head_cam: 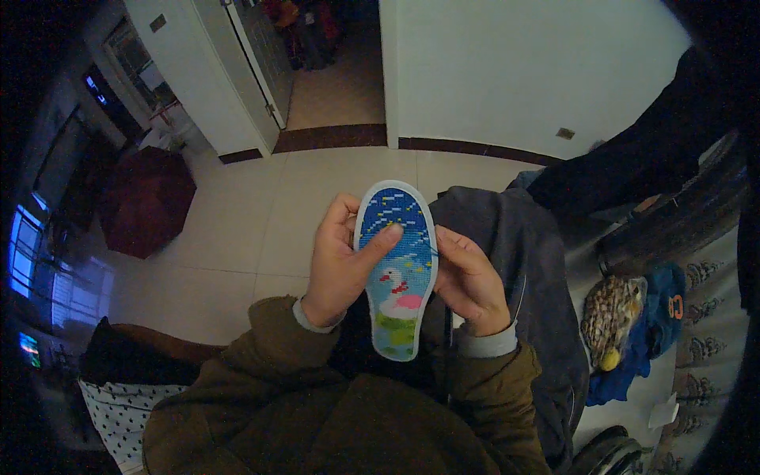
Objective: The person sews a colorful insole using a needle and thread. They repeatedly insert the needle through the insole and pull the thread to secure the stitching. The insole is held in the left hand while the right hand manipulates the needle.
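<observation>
An embroidered shoe insole with a white rim is held upright in front of me, its wide end away from my body. Its stitched face shows dark blue with white and yellow dashes, a white swan with a pink wing, and green below. My left hand grips the insole's left edge, thumb across the face and fingers behind it. At the right edge, my right hand has thumb and fingers pinched together by a dark thread; whether a needle is between them cannot be told.
Grey cloth lies right of my hands. Further right are a blue cap, a patterned bag and a yellow ball. A dark red umbrella stands spread on the tiled floor at left. An open door is ahead.
</observation>
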Demonstrator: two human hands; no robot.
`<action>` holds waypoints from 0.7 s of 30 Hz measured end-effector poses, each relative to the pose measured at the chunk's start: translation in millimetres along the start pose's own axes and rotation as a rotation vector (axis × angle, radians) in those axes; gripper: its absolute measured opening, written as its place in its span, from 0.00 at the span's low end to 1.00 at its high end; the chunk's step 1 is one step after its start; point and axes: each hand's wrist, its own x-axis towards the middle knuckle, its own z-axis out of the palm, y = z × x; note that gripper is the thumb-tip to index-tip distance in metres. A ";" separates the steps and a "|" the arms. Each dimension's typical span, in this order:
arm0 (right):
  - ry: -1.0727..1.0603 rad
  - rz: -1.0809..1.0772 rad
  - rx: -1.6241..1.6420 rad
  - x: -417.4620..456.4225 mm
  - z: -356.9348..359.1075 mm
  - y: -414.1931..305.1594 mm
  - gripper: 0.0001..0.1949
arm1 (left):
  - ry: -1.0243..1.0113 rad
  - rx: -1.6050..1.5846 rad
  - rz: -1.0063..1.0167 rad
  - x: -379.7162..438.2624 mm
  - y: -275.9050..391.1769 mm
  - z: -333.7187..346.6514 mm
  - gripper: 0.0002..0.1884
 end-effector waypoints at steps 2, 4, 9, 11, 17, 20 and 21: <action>0.018 -0.037 0.020 -0.5 2.1 3.7 0.11 | -0.028 -0.071 -0.017 1.3 -4.2 -0.9 0.12; 0.077 -0.097 0.029 0.0 7.4 9.1 0.10 | -0.052 -0.089 -0.001 -1.8 -7.1 -3.2 0.13; 0.175 -0.257 0.229 1.3 -39.0 -4.5 0.09 | -0.027 -0.157 0.020 -5.0 1.5 -5.8 0.13; 0.191 -0.248 0.356 -0.8 -54.6 -20.8 0.09 | 0.028 -0.103 -0.009 2.0 3.2 -12.4 0.13; 0.382 -0.323 0.114 -15.6 -66.7 -42.2 0.06 | 0.248 -0.004 0.053 15.9 -1.9 -49.7 0.12; 0.537 -0.386 -0.011 -17.6 -66.3 -48.2 0.03 | 0.310 0.060 0.090 19.9 -3.3 -78.8 0.12; 0.536 -0.415 -0.035 -21.4 -74.8 -51.6 0.03 | 0.326 0.075 0.091 21.4 -4.2 -85.5 0.12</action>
